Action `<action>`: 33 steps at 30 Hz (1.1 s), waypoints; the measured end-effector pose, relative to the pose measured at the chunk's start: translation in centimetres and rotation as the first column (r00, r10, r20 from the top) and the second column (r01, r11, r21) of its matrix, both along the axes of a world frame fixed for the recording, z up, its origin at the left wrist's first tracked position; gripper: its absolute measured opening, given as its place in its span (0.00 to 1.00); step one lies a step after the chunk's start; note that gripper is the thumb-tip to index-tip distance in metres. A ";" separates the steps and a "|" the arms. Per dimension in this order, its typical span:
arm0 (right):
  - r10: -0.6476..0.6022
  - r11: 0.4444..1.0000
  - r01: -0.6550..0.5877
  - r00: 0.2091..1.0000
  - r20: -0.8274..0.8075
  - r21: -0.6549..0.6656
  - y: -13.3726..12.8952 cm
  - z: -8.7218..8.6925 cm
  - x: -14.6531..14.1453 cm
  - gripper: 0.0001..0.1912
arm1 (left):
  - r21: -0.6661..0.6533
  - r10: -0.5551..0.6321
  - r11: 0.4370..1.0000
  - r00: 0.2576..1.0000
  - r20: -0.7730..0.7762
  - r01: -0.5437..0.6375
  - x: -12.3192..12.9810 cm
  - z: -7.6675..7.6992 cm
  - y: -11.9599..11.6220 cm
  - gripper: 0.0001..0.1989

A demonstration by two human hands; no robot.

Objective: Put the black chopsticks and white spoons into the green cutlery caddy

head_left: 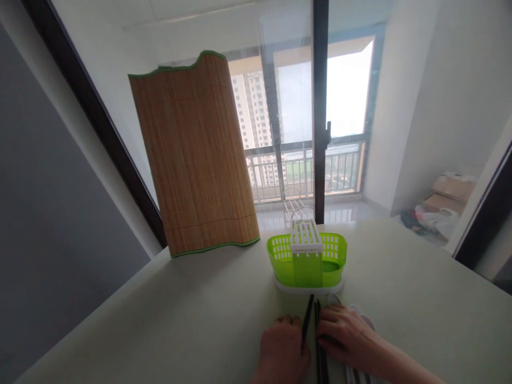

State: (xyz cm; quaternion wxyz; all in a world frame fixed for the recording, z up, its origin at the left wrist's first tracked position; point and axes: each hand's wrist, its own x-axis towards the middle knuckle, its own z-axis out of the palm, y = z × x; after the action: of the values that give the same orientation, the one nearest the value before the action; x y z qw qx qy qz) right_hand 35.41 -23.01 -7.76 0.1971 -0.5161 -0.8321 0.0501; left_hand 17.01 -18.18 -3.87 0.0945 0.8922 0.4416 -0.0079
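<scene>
At the bottom of the head view, my left hand [282, 346] is closed around a dark chopstick [308, 320], whose tip points away toward the basket. Beside it, my right hand [346, 333] has its fingers curled against more dark chopsticks [319, 341] lying lengthwise on the table. Under and beyond the right hand are several spoons; one spoon bowl [335, 300] shows at its fingertips, and part of their handles is covered by the hand. Just ahead of both hands stands a green plastic basket [280, 266] with a white slotted piece [306, 237] across its middle.
The hands work over a white table [200, 320]. A bamboo mat [196, 160] with green edging stands upright at the back left. Behind the table is a glass door with a dark frame [319, 106]. Cardboard boxes [454, 189] and bags lie on the floor beyond, at right.
</scene>
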 end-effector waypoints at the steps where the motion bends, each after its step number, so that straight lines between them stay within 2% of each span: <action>1: -0.003 1.000 0.003 1.000 0.003 0.007 0.0 0.0 0.0 0.04 | 0.005 0.008 1.000 1.000 -0.020 -0.008 0.0 0.0 0.1 0.16; 7: -0.007 0.999 0.004 0.999 0.054 0.052 0.0 -0.4 -0.1 0.06 | 0.117 0.150 0.984 0.982 -0.112 -0.137 -0.5 -0.8 1.4 0.23; 14: -0.005 0.997 0.001 0.999 0.043 0.077 0.1 -0.4 -0.1 0.07 | 0.164 0.105 0.983 0.986 -0.126 -0.084 -1.3 -0.5 2.8 0.24; 16: -0.006 0.997 0.004 1.000 0.026 0.079 0.2 -0.6 -0.1 0.07 | 0.175 0.100 0.981 0.992 -0.074 -0.086 -1.7 0.0 3.1 0.20; 18: -0.017 0.997 0.016 1.000 0.009 0.072 0.4 -0.7 -0.1 0.07 | 0.221 0.019 0.974 0.994 0.104 -0.042 -2.2 0.6 3.4 0.15; 19: -0.026 0.998 0.026 1.000 -0.003 0.065 0.5 -0.8 -0.1 0.07 | 0.252 -0.051 0.968 0.969 0.242 -0.012 -2.5 0.9 3.4 0.13; 21: -0.046 0.998 0.048 0.998 -0.043 0.050 0.6 -0.5 -0.3 0.12 | 0.290 -0.175 0.957 0.826 0.536 0.015 -3.0 1.5 3.3 0.10; 23: -0.048 0.998 0.052 0.993 -0.106 0.041 0.5 0.0 -0.7 0.20 | 0.257 -0.200 0.967 0.637 0.745 0.003 -3.2 1.9 2.8 0.09; 25: -0.033 0.998 0.041 0.983 -0.181 0.039 0.5 0.4 -1.3 0.25 | 0.194 -0.176 0.981 0.521 0.835 0.021 -3.0 1.9 2.2 0.08; 28: -0.031 0.999 0.041 0.973 -0.229 0.036 0.5 0.3 -2.0 0.21 | 0.169 -0.209 0.977 0.472 0.856 0.127 -2.1 1.2 1.5 0.09; 31: -0.028 0.999 0.036 0.974 -0.225 0.030 0.9 -0.8 -2.6 0.11 | 0.152 -0.240 0.965 0.492 0.837 0.211 -1.0 0.1 1.2 0.12; 33: -0.010 0.999 0.021 0.966 -0.260 0.040 1.3 -1.6 -2.7 0.07 | 0.157 -0.273 0.953 0.516 0.812 0.259 -0.6 -0.4 1.1 0.13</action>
State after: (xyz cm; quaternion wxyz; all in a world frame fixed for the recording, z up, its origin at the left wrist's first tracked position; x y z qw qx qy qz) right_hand 32.69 -21.73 -9.38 0.3155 -0.5072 -0.7960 0.0981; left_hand 16.41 -17.07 -4.31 0.2804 0.8487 0.2041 0.3992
